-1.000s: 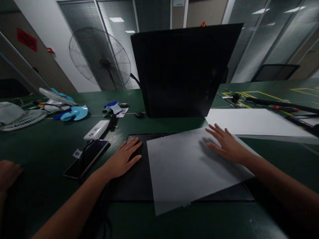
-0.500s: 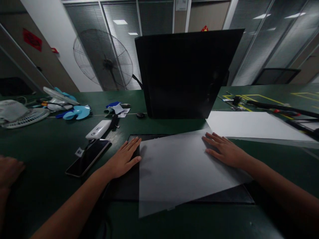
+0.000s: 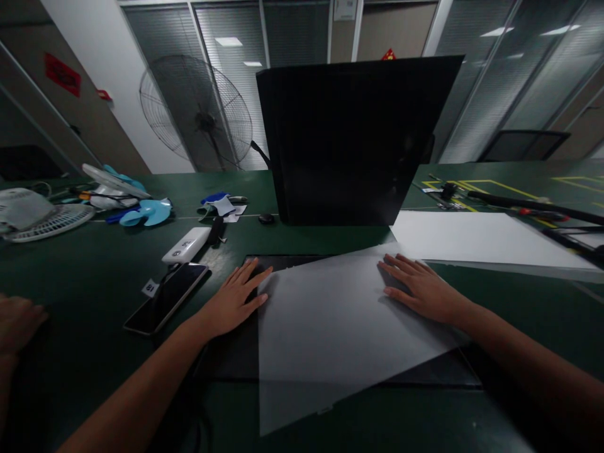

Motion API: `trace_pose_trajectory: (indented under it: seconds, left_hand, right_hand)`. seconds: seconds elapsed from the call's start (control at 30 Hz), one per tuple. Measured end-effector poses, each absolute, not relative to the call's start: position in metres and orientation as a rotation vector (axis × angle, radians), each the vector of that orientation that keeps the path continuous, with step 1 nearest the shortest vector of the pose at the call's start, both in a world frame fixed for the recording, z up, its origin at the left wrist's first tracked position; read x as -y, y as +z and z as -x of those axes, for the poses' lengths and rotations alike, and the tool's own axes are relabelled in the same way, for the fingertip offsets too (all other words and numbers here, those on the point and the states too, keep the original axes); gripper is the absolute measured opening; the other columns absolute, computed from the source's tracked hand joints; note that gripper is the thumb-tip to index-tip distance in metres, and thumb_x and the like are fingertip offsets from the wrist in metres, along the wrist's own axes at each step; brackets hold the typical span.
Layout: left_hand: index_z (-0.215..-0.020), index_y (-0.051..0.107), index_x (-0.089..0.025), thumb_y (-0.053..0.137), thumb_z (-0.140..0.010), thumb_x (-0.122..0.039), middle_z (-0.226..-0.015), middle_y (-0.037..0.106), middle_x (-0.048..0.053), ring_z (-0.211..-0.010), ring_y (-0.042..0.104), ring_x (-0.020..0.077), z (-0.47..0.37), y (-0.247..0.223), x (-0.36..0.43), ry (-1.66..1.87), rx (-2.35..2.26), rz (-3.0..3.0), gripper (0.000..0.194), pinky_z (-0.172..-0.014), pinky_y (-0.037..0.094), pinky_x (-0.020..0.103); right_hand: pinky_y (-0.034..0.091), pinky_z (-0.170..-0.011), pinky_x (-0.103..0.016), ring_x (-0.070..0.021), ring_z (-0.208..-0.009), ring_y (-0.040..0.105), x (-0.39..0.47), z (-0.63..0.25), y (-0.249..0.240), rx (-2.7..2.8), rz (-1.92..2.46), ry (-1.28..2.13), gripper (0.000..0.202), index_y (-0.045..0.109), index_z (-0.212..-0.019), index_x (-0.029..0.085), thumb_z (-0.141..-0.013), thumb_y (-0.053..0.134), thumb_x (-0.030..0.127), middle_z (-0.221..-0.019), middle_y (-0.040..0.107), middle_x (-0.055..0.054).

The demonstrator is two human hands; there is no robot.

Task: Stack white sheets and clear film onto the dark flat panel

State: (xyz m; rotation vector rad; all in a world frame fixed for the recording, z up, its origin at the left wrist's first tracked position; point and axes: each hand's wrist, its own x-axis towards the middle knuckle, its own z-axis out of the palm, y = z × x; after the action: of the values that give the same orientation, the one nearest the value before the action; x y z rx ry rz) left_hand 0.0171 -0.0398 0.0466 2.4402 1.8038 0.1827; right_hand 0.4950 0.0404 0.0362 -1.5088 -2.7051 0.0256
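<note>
A translucent whitish sheet (image 3: pixel 330 333) lies askew over a dark rectangular mat (image 3: pixel 226 362), its lower left corner hanging past the mat's near edge. My right hand (image 3: pixel 419 286) rests flat on the sheet's upper right part, fingers spread. My left hand (image 3: pixel 236 299) lies flat with spread fingers at the sheet's left edge. Its fingertips reach the sheet's upper left corner, while the palm is over the mat. To the right, a white sheet (image 3: pixel 486 238) lies on the green table, with another translucent edge showing under it.
A large black panel (image 3: pixel 353 145) stands upright behind the mat. Left of my left hand are a smartphone (image 3: pixel 165 301) and a white power bank (image 3: pixel 187 245). Fan parts (image 3: pixel 47 220) lie at the far left. Another person's hand (image 3: pixel 19 324) is at the left edge.
The translucent sheet has turned slightly and shifted left, its lower left corner now closer to me. My right hand has moved a little left with it; my left index finger has spread outward.
</note>
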Motion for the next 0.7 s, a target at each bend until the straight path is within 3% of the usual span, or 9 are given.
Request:
trace_pose_trajectory:
  seconds: [0.2,0.5,0.6,0.7]
  left_hand:
    - [-0.157,0.043,-0.030,0.035,-0.106,-0.036,-0.168,0.031,0.006,-0.155,0.024,0.0329,-0.009,0.033,0.032,0.311,-1.983,-2.413,0.052,-0.123,0.027,0.058]
    - [-0.136,0.068,-0.025,0.038,-0.103,-0.042,-0.153,0.055,0.011,-0.133,0.058,0.0318,-0.008,0.041,0.027,0.406,-2.172,-2.259,0.048,-0.115,0.042,0.049]
    - [-0.134,0.070,-0.022,0.036,-0.103,-0.055,-0.157,0.049,0.012,-0.140,0.052,0.0333,-0.013,0.046,0.030,0.358,-2.174,-2.270,0.057,-0.118,0.037,0.050]
    - [-0.147,0.058,-0.018,0.040,-0.097,-0.071,-0.163,0.038,0.016,-0.150,0.036,0.0381,-0.014,0.043,0.032,0.261,-2.169,-2.305,0.076,-0.121,0.030,0.056]
  right_hand:
    - [0.022,-0.124,-0.063,-0.0301,-0.153,0.025,-0.040,-0.495,0.044,2.750,1.422,0.118,0.068,0.034,-0.159,0.037,-0.100,0.032,0.070,-0.167,0.026,0.000]
    - [0.037,-0.116,-0.062,-0.0337,-0.140,0.046,-0.030,-0.486,0.054,2.795,1.324,-0.022,0.066,0.050,-0.151,0.036,-0.097,0.041,0.071,-0.157,0.046,-0.004]
    - [0.038,-0.115,-0.062,-0.0341,-0.141,0.045,-0.028,-0.482,0.054,2.794,1.326,-0.015,0.068,0.048,-0.153,0.036,-0.097,0.040,0.072,-0.158,0.044,-0.004]
    - [0.037,-0.116,-0.062,-0.0351,-0.143,0.042,-0.027,-0.480,0.053,2.795,1.333,0.009,0.071,0.044,-0.155,0.036,-0.096,0.041,0.074,-0.161,0.039,-0.004]
